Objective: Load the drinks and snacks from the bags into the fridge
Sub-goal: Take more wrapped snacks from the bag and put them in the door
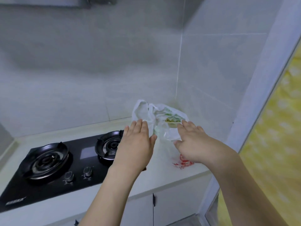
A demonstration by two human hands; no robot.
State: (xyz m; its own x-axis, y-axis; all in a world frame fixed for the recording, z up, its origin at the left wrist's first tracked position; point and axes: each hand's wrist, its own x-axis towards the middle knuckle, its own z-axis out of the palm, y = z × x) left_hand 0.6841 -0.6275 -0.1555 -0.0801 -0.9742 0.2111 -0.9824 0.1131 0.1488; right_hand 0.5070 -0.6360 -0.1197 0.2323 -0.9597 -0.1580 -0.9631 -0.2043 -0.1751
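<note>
Head view: left hand (138, 141) and right hand (191, 141), each grip wide and empty, flank crumpled white plastic bag (160, 118) in pale table's (162, 170) corner; next, open it.

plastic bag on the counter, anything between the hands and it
Nothing visible. The left hand and right hand hover open on either side of the white plastic bag in the counter corner; the gas stove sits off to the left.
</note>
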